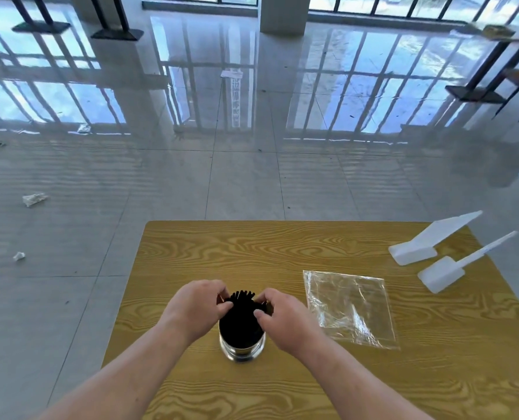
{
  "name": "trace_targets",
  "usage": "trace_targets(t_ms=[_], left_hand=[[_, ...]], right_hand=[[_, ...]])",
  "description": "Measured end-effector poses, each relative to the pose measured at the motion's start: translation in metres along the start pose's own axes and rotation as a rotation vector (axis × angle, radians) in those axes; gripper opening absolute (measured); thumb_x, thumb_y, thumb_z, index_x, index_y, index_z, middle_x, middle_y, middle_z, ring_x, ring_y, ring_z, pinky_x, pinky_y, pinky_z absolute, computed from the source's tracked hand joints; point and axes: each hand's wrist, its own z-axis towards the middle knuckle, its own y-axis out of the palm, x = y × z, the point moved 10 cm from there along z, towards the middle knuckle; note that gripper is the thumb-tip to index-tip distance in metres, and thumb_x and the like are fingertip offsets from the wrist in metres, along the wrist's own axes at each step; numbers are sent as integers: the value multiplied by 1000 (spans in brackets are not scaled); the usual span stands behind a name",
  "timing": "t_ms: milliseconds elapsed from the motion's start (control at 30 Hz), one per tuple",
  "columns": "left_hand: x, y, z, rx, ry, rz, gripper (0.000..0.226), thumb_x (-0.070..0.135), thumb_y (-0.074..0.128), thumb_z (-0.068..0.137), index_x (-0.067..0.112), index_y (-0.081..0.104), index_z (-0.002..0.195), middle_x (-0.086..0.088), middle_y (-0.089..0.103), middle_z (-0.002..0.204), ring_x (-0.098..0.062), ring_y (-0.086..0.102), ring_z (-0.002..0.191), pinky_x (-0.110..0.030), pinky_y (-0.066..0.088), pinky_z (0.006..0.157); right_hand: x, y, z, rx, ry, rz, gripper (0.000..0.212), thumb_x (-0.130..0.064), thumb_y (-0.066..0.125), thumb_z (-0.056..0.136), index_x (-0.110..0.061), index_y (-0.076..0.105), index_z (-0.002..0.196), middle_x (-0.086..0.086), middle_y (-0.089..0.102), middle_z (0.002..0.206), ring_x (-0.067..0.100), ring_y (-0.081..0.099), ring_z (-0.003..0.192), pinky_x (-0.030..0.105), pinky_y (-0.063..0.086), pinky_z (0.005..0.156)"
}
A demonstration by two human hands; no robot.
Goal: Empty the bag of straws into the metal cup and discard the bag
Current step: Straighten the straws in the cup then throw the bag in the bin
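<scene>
Both hands' fingers (226, 305) pinch black straws (241, 316) standing in metal cup (242, 348).

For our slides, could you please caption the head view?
Both hands, left hand and right hand, gather black straws in the metal cup; the empty bag lies flat on the table.

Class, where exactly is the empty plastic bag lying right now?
The plastic bag lies flat on the table, right of the metal cup, near two white scoops.
</scene>
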Motion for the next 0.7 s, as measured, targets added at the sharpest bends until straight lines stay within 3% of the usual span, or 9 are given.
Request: trace_targets(t_ms=[200,500,600,700], left_hand=[[6,-4,0,27,2,-18,12,42,70,95,32,74,100,16,72,92,-5,66,87,-26,56,77],[39,-82,-2,126,60,9,12,42,76,90,31,77,87,17,67,73,0,60,70,-17,37,56],[45,-125,-4,176,25,-69,13,41,82,85,30,78,79,13,71,68,-2,64,67,-26,47,58],[38,-173,-10,300,-12,-223,12,33,88,82,27,80,78,8,75,66,-11,71,66,-31,58,67]], right_hand=[[2,-4,-1,2,-3,11,17,-39,62,97,-33,67,112,-9,70,87,13,66,79,37,56,72],[-18,-39,-4,168,-62,104,10,-40,61,95,-37,66,103,-5,69,76,7,60,63,28,52,59],[-31,-49,-1,193,-84,164,5,-39,63,97,-36,66,98,-9,69,73,3,60,59,23,51,52],[-30,-58,1,204,-58,288,17,-46,62,100,-33,67,90,-20,63,62,1,54,51,19,42,47]])
